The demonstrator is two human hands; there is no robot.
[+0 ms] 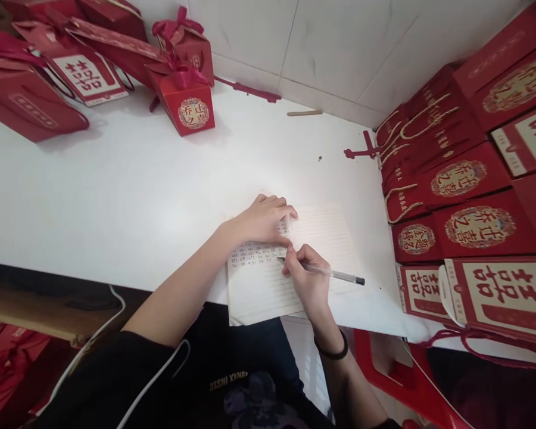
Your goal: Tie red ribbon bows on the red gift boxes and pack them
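Note:
My right hand (309, 277) grips a pen (342, 276) with a clear barrel and a black end cap. Its tip meets a lined notebook (259, 298) lying open on the white table. Rows of small handwritten characters fill the upper part of the left page; the lines below them are blank. Across the top of that page rests my left hand (268, 220), its fingers bent and its thumb stretched apart toward the pen. Nothing shows in the left hand's grip, and it covers some of the writing.
Red gift boxes (192, 110) with ribbons stand at the back left. Stacked red boxes (477, 226) line the right edge. Near the wall lie a dark red cord (250, 90), a thin wooden stick (304, 112) and a red knotted ribbon (361, 153). A white cable (93, 336) hangs at lower left.

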